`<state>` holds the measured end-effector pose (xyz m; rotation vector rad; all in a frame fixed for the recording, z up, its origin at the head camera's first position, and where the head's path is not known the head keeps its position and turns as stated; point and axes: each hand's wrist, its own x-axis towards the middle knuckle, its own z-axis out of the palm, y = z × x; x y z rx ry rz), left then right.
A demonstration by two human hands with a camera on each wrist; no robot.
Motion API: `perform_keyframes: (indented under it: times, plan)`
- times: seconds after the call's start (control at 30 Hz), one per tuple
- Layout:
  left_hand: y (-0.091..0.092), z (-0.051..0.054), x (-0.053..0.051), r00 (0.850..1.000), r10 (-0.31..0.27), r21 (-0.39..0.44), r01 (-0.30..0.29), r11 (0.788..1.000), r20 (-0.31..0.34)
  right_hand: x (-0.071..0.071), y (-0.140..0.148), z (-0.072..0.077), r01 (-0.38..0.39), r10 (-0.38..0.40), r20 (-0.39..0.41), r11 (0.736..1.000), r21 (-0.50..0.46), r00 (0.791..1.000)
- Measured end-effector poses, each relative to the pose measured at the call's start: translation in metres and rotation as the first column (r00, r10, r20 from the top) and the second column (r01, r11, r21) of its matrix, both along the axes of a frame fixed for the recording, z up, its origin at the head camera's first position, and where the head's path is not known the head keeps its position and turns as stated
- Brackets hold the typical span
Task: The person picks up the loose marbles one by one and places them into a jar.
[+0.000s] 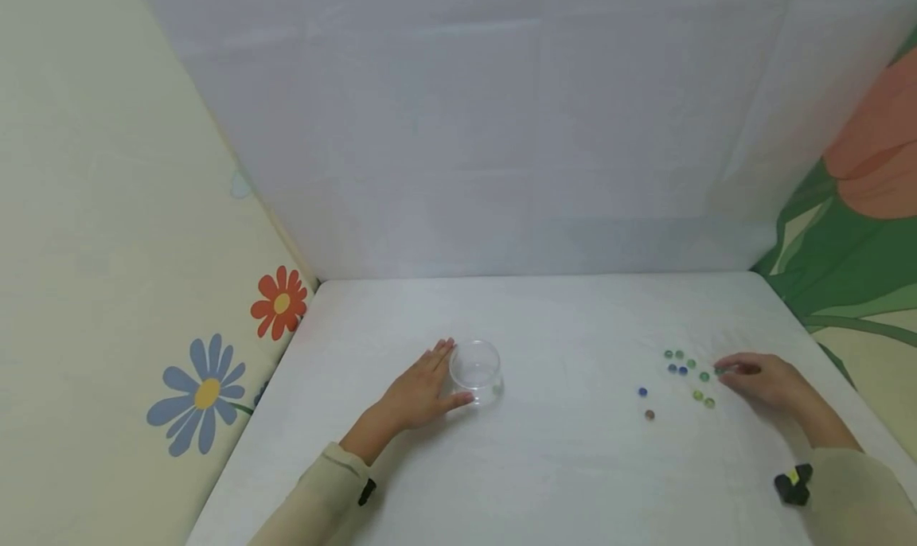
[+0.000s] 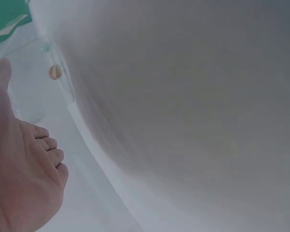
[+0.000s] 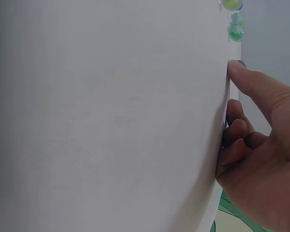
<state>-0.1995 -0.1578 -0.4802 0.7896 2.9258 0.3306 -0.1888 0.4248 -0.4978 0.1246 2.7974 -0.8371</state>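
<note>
A clear round cup (image 1: 476,364) stands on the white table. My left hand (image 1: 423,395) rests against its left side, fingers straight towards the back and thumb along the front. Through the clear wall in the left wrist view shows an orange-and-white marble (image 2: 55,72); whether it lies inside or beyond, I cannot tell. Over on the right, my right hand (image 1: 762,380) pinches a greenish marble (image 1: 719,369) between thumb and index finger, low at the table surface. Its other fingers are curled in the right wrist view. Green marbles (image 1: 705,376) and yellow-green marbles (image 1: 698,395) lie just left of it.
Blue marbles (image 1: 683,371) sit among the green ones. Farther left are a single blue marble (image 1: 642,391) and a brown marble (image 1: 649,415). A white cloth backdrop (image 1: 537,148) rises behind the table (image 1: 559,466), with flower-printed cloth (image 1: 208,393) at the sides.
</note>
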Motion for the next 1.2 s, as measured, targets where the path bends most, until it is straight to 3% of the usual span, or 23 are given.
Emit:
perform_keyframes:
  times: [0.37,0.57,1.2]
  plan:
    - [0.0,0.0,0.002,1.0,0.0,-0.001,0.0,1.0,0.007,0.004,0.0,0.002,-0.009,0.009,-0.009,1.0,-0.01,1.0]
    - [0.0,0.0,0.001,1.0,-0.005,-0.003,0.005,1.0,0.005,0.005,-0.001,0.0,-0.019,0.019,-0.054,1.0,0.0,0.998]
    - [0.0,-0.007,-0.003,1.0,0.003,-0.012,-0.003,1.0,0.0,0.013,-0.019,0.013,-0.031,0.03,-0.11,0.999,-0.007,0.994]
